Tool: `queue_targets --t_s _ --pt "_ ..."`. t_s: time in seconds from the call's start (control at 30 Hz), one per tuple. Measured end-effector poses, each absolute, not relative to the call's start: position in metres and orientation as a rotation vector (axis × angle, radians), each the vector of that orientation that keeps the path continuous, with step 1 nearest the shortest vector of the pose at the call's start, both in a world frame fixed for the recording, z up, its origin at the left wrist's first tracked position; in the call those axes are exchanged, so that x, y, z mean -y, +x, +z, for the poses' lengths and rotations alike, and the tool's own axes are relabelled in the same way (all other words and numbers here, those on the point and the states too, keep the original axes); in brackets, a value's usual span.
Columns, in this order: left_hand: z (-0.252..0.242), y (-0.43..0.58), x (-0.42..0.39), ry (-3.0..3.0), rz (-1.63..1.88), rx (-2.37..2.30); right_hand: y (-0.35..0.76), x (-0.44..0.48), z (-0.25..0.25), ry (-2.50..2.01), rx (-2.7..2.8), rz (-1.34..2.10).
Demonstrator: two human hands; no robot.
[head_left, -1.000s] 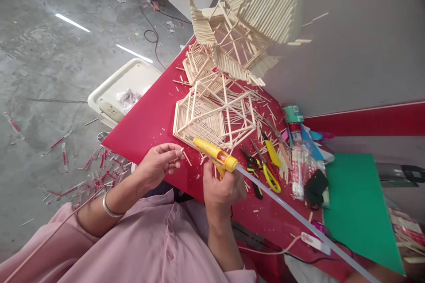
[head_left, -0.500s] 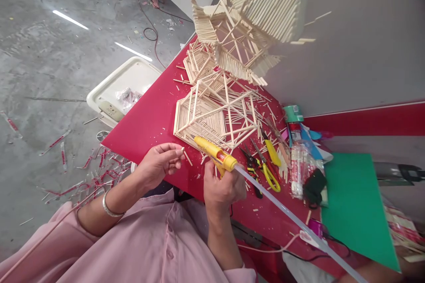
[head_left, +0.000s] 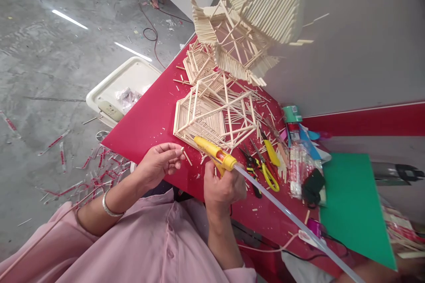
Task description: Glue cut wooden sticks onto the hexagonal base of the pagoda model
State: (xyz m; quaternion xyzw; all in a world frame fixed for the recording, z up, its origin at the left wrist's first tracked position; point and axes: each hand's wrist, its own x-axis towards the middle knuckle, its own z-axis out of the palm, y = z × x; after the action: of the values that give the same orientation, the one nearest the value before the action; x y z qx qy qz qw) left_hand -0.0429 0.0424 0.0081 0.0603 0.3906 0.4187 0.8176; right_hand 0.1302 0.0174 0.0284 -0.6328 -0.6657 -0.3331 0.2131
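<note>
My right hand (head_left: 224,185) is wrapped round a yellow hot glue gun (head_left: 212,149), with a long clear glue stick (head_left: 282,212) trailing from its back end. The gun's tip points at the near edge of a hexagonal frame (head_left: 212,115) built of wooden sticks. To its left, my left hand (head_left: 162,163) pinches a small pale piece of wooden stick (head_left: 182,149) between thumb and forefinger. A loose stick (head_left: 188,158) lies on the red table beside those fingertips. Behind the frame stands a taller stick structure (head_left: 239,31) with slatted, flared panels.
Right of the frame lie cutting pliers (head_left: 251,166), yellow-handled scissors (head_left: 269,177) and a yellow-handled cutter (head_left: 272,152). Beyond them are packed sticks (head_left: 295,170) and a green board (head_left: 355,203). A white tub (head_left: 96,93) stands on the left; wrappers litter the floor. At lower right another person's arm (head_left: 368,270) shows.
Both hands, the glue gun and the stick frame keep their places. The view has shifted very slightly, and the other person's arm at lower right has moved a little.
</note>
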Motion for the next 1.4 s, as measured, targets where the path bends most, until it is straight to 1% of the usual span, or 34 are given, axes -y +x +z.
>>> queue_targets --t_s 0.33,0.6,1.0,1.4 --pt "0.008 -0.043 -0.042 0.132 0.892 -0.826 0.132 -0.016 0.028 -1.791 1.824 -0.904" --pt "0.008 -0.043 -0.042 0.124 0.889 -0.82 0.135 -0.009 0.03 -1.712 1.851 -0.945" --pt "0.007 -0.044 -0.042 0.123 0.889 -0.83 0.136 -0.002 0.027 -1.769 1.879 -0.857" --pt "0.009 -0.044 -0.042 0.122 0.885 -0.834 0.137 0.0 0.029 -1.768 1.884 -0.838"
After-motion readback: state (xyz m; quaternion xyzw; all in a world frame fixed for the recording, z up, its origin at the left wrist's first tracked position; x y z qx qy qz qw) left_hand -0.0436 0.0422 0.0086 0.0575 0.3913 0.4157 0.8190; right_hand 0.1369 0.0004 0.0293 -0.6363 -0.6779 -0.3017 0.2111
